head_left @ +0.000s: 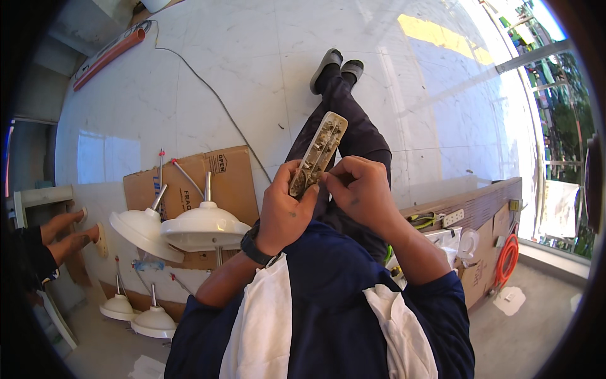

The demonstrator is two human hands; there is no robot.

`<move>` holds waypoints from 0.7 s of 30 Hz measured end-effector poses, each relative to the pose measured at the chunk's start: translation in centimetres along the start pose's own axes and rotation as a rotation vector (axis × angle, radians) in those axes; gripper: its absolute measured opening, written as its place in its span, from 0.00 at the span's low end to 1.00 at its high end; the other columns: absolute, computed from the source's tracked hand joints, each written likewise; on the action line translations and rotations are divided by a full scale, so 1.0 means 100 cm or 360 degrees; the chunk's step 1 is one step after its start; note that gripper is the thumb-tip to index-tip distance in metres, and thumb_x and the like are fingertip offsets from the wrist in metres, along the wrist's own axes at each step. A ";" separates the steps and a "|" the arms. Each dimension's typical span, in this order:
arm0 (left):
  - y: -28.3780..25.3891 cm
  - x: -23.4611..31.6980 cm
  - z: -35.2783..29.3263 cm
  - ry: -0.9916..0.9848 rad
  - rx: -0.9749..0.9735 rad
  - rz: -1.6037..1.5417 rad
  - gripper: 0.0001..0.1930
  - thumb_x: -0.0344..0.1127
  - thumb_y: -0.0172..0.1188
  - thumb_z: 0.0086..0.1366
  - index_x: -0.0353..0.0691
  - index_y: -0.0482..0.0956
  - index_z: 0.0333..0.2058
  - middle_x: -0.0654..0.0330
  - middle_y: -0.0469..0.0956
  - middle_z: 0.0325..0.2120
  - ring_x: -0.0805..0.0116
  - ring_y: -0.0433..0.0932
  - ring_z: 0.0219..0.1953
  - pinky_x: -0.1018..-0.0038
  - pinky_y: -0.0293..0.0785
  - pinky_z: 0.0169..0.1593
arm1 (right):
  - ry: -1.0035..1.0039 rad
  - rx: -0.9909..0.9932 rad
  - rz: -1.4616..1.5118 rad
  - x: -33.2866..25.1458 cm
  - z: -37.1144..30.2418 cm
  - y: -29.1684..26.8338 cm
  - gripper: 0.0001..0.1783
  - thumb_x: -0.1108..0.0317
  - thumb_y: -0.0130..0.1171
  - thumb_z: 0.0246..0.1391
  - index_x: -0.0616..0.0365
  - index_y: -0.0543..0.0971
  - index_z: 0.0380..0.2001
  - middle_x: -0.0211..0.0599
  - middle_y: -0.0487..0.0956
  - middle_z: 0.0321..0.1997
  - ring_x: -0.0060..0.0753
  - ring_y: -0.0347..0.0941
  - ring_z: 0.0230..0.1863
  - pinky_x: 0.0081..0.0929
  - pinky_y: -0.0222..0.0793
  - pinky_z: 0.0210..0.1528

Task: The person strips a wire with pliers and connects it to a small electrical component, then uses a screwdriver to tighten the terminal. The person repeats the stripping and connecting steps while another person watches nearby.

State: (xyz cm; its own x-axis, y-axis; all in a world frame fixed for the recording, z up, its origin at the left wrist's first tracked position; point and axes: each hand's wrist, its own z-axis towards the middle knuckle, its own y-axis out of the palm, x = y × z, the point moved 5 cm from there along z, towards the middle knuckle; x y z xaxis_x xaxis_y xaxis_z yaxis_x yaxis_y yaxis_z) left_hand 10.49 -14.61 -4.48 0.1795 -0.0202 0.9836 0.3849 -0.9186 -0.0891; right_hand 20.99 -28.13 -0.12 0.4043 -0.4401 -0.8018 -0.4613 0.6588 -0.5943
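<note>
My left hand is closed around the lower end of an opened power strip, a long white housing whose inside faces up and shows rows of brass-coloured metal contacts. The strip is tilted, its far end pointing away over my outstretched legs. Beside its lower right edge my right hand is pinched, thumb and forefinger together near the contacts. Whatever those fingertips hold, if anything, is hidden.
On flattened cardboard at left lie white dome lamp shades with metal stems. A wooden bench at right carries pliers and a white socket cover. Orange cable hangs beside it. A black cable crosses the tiles. Another person's legs show at left.
</note>
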 end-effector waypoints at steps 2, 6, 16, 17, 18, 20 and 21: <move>0.002 0.002 -0.001 0.0039 0.0065 0.0029 0.19 0.25 0.66 0.69 0.31 0.76 0.57 0.59 0.84 0.41 0.76 0.81 0.42 0.75 0.78 0.49 | 0.0193 -0.0015 0.0065 0.007 -0.002 0.003 0.08 0.71 0.72 0.52 0.62 0.82 0.24 0.42 0.82 0.26 0.41 0.80 0.23 0.34 0.74 0.27; 0.004 0.003 0.003 0.0146 0.0143 0.0114 0.20 0.25 0.65 0.69 0.32 0.76 0.58 0.58 0.85 0.41 0.75 0.82 0.41 0.74 0.78 0.47 | 0.0202 0.0109 0.0100 0.009 -0.005 0.006 0.08 0.71 0.71 0.52 0.64 0.83 0.25 0.44 0.82 0.25 0.39 0.80 0.23 0.32 0.74 0.27; 0.004 0.001 0.004 0.0314 0.0192 0.0296 0.20 0.26 0.66 0.69 0.33 0.75 0.58 0.55 0.86 0.38 0.72 0.83 0.38 0.71 0.79 0.44 | 0.0181 0.0070 0.0066 0.006 0.000 0.003 0.08 0.70 0.69 0.53 0.66 0.85 0.27 0.42 0.84 0.24 0.29 0.80 0.23 0.29 0.75 0.29; 0.004 0.002 0.004 0.0326 0.0198 0.0322 0.20 0.26 0.66 0.69 0.33 0.75 0.58 0.55 0.86 0.38 0.71 0.83 0.38 0.71 0.79 0.44 | 0.0174 0.0030 0.0077 0.007 0.002 0.003 0.08 0.70 0.69 0.53 0.66 0.85 0.28 0.41 0.84 0.23 0.27 0.80 0.23 0.29 0.74 0.29; 0.003 0.002 0.004 0.0338 0.0207 0.0347 0.20 0.25 0.65 0.69 0.33 0.75 0.58 0.55 0.86 0.38 0.71 0.83 0.38 0.71 0.79 0.44 | 0.0352 -0.0036 0.0160 0.013 0.003 0.005 0.09 0.70 0.68 0.54 0.67 0.85 0.28 0.40 0.83 0.23 0.25 0.79 0.23 0.29 0.74 0.29; 0.002 0.004 0.003 0.0363 0.0223 0.0363 0.20 0.25 0.65 0.69 0.33 0.75 0.58 0.55 0.86 0.38 0.70 0.84 0.39 0.70 0.80 0.45 | 0.0651 -0.0151 0.0351 0.025 0.002 0.011 0.10 0.69 0.67 0.54 0.68 0.84 0.28 0.38 0.81 0.21 0.22 0.77 0.23 0.28 0.73 0.28; 0.002 0.004 0.003 0.0371 0.0229 0.0354 0.20 0.25 0.65 0.69 0.32 0.75 0.58 0.55 0.86 0.38 0.70 0.84 0.39 0.70 0.80 0.45 | 0.0663 -0.0141 0.0432 0.028 0.002 0.014 0.10 0.69 0.67 0.55 0.67 0.84 0.28 0.34 0.81 0.22 0.21 0.75 0.22 0.26 0.71 0.27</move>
State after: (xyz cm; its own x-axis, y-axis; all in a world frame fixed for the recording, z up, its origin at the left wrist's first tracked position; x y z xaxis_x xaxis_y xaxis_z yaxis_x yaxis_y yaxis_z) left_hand 10.90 -14.70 -4.17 0.0682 -0.3183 0.9455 0.4860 -0.8171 -0.3102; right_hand 21.61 -28.32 -3.18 -0.0805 -0.4781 -0.8746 -0.5787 0.7369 -0.3495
